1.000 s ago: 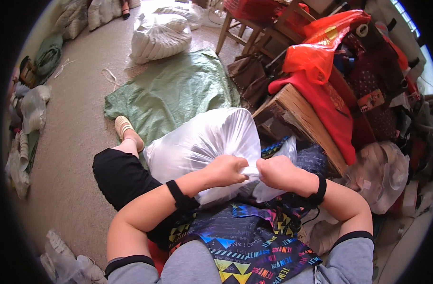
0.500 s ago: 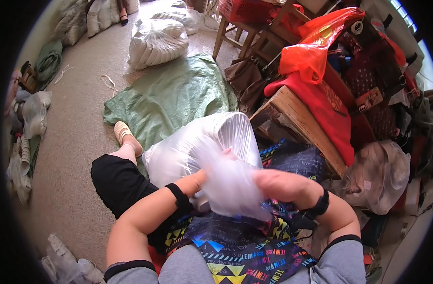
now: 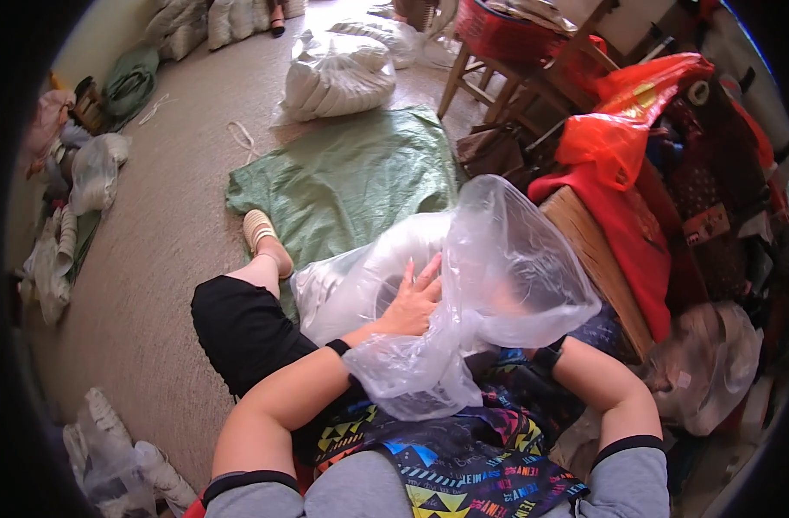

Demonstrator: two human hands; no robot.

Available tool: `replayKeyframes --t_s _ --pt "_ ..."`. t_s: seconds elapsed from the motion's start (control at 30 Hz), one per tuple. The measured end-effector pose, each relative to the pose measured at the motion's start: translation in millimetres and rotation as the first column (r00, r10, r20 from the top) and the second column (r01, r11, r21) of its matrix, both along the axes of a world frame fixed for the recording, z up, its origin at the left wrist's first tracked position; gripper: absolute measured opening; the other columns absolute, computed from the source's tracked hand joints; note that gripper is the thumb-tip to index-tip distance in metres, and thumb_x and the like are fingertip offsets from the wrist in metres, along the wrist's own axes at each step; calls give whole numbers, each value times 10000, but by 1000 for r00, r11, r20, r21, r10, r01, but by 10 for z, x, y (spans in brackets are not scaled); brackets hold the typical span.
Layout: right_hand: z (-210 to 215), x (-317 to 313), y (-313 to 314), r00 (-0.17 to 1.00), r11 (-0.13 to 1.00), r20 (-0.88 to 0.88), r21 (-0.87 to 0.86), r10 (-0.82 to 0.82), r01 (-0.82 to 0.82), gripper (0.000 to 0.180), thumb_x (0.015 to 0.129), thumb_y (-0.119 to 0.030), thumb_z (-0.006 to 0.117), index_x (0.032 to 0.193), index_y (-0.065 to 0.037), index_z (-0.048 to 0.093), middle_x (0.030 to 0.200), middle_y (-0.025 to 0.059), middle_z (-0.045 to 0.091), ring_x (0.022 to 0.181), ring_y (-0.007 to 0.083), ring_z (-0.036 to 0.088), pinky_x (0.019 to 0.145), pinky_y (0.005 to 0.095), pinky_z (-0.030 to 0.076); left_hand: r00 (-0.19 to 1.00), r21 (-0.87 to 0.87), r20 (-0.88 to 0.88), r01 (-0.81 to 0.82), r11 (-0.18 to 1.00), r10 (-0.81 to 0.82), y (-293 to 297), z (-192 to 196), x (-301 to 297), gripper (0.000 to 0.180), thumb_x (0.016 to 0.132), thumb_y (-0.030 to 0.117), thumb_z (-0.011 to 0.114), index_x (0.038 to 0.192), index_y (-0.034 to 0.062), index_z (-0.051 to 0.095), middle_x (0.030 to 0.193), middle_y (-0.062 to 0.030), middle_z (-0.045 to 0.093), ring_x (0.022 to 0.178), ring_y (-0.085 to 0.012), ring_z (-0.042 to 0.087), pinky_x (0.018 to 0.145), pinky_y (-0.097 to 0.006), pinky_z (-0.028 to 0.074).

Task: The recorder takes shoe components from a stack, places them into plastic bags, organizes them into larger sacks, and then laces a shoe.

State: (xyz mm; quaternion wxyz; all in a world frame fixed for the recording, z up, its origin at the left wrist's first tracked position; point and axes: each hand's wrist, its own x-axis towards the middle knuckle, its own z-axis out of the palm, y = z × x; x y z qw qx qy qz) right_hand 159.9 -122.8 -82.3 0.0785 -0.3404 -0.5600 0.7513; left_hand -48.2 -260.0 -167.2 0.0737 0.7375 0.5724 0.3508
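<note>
The person's left hand spreads its fingers, grip open, over the bulky white bag, which lies before the lap beside a green sheet. Flared clear plastic blurs the right hand; its grip cannot be told.

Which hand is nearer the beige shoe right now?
Left. The left hand is spread over the white bag, to the right of and lower than the beige shoe in view; the right hand is farther right, blurred behind clear plastic.
</note>
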Motion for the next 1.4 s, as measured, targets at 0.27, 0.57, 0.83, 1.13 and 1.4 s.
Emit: replayKeyframes --t_s 0.27,0.57,0.83,1.13,1.4 --pt "-187 -1039 -428 989 989 13 0 147 -147 376 920 -260 571 1196 -5 580 1118 75 641 1000 208 603 861 346 488 989 -165 97 122 979 -107 -60 -620 26 652 857 468 498 1443 226 344 1550 -118 97 1424 -413 -59 1081 -665 100" --pt "-297 -302 -237 988 975 45 156 151 -156 376 910 -265 574 1181 -4 592 1101 90 652 986 230 616 855 357 493 988 -7 3 156 988 -156 -43 -278 36 597 872 415 513 1414 203 376 1510 -136 204 1421 -344 80 1102 -618 106" --pt "-412 -361 34 983 932 91 316 160 -181 377 902 -269 577 1167 -4 603 1085 104 661 973 250 627 849 367 497 960 212 -62 281 936 -274 -131 -160 188 557 871 362 536 1377 161 419 1467 -141 275 1400 -327 143 1119 -573 95" --pt "952 -185 -771 517 95 648 569 560 -817 209 809 -158 548 919 2 625 944 156 659 880 299 651 784 387 512 947 384 -114 321 865 -301 -276 -57 -13 512 869 303 563 1335 114 467 1420 -146 355 1375 -308 214 1139 -522 84" --pt "238 -361 -152 682 -141 251 967 687 -214 580 801 -184 589 1344 -67 422 1207 199 548 1183 322 495 1062 431 330 925 507 -171 379 774 -340 258 342 127 472 867 250 587 1298 72 510 1377 -151 427 1353 -290 277 1156 -477 73"
